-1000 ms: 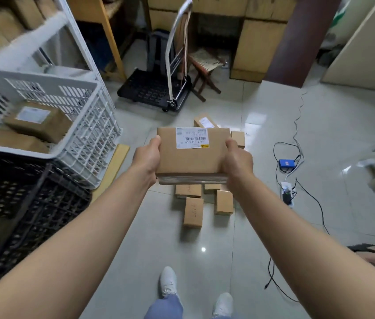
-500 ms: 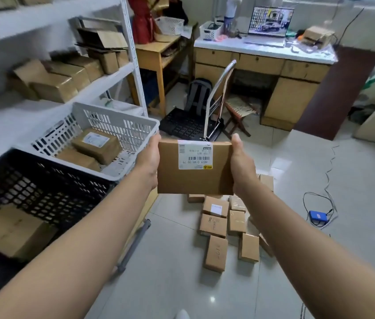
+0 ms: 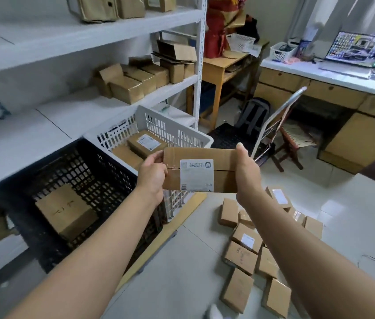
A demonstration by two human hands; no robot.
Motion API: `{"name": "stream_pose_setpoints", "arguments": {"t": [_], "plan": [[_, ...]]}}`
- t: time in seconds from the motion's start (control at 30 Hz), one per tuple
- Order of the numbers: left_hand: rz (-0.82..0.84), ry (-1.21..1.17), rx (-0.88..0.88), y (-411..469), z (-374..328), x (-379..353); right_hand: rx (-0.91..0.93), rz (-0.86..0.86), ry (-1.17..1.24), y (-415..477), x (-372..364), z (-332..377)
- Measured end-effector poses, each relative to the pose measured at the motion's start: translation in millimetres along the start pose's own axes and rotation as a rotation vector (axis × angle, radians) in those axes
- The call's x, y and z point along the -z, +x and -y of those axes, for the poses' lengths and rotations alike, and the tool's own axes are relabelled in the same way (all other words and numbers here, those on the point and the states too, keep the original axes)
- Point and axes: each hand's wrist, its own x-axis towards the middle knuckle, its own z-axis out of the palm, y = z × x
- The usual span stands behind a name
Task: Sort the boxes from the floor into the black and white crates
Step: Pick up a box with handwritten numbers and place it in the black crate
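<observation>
Both bare arms reach forward from the near edge, stretched nearly straight and drawing together toward the middle. The left hand (image 3: 153, 174) grips the left end of a box (image 3: 224, 162), fingers curled round its edge. The right hand (image 3: 248, 173) clasps the right end, thumb pointing up along the side. The wrists are at about the same height, and the hands face each other.

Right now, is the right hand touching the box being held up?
Touching. The head view shows the right hand clasping the right end of the box, thumb upright.
</observation>
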Motion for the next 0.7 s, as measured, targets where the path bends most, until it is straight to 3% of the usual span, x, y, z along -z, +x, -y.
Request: {"name": "stream_pose_setpoints", "arguments": {"t": [0.1, 0.3, 0.7], "plan": [[-0.095, -0.086, -0.038, 9, -2, 9, -0.028, 0.084, -0.029, 14, -21, 3], [-0.251, -0.314, 0.061, 22, 0, 16, 0.022, 0.245, -0.133, 38, -50, 12], [-0.491, -0.241, 0.034, 40, 7, 25, 0.047, 0.512, -0.153, 64, -78, 8]]}}
